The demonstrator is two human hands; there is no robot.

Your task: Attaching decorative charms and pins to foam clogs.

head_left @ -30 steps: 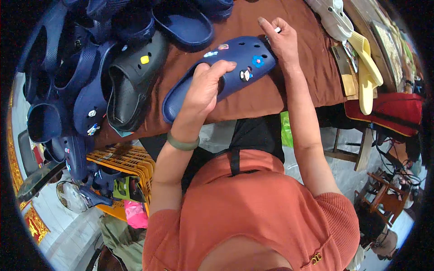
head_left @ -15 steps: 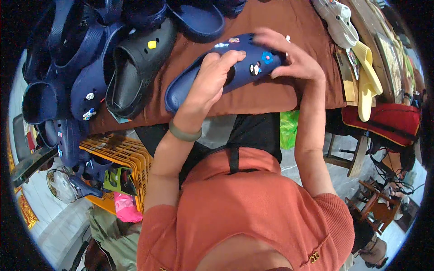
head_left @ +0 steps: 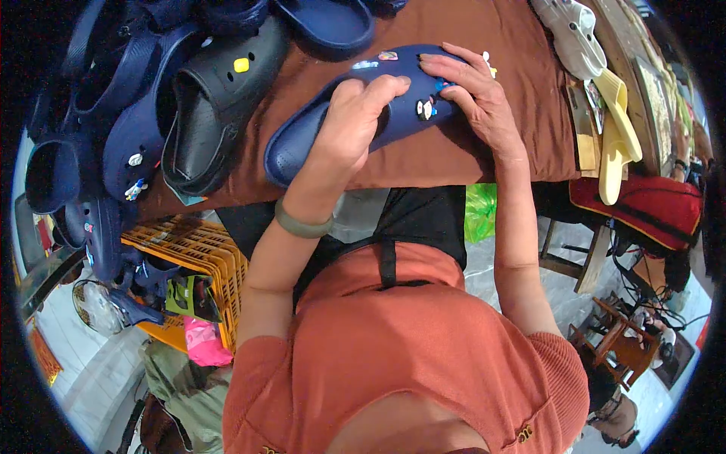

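Observation:
A navy clog (head_left: 302, 147) lies tilted over the table's near edge, its toe pointing right and away. Small charms dot its upper, among them a white-and-black figure charm (head_left: 426, 110) and a pink one (head_left: 388, 56). My left hand (head_left: 352, 125) reaches into the foot opening and grips the upper, thumb on top. Around the toe curls my right hand (head_left: 480, 102), its fingertips pressed on the upper and partly covering a blue flower charm (head_left: 440, 85). A white charm (head_left: 486, 57) sticks out beyond the toe.
A black clog (head_left: 204, 121) with a yellow charm stands to the left, beside several navy clogs (head_left: 128, 144). At the right are a white clog (head_left: 571, 34) and a pale yellow slipper (head_left: 620, 136). An orange crate (head_left: 219, 265) stands below the brown-covered table (head_left: 491, 23).
My right hand has come down from hovering, fingers spread, onto the clog's toe, hiding most of the flower charm. My left hand keeps its hold. The whole view has shifted slightly.

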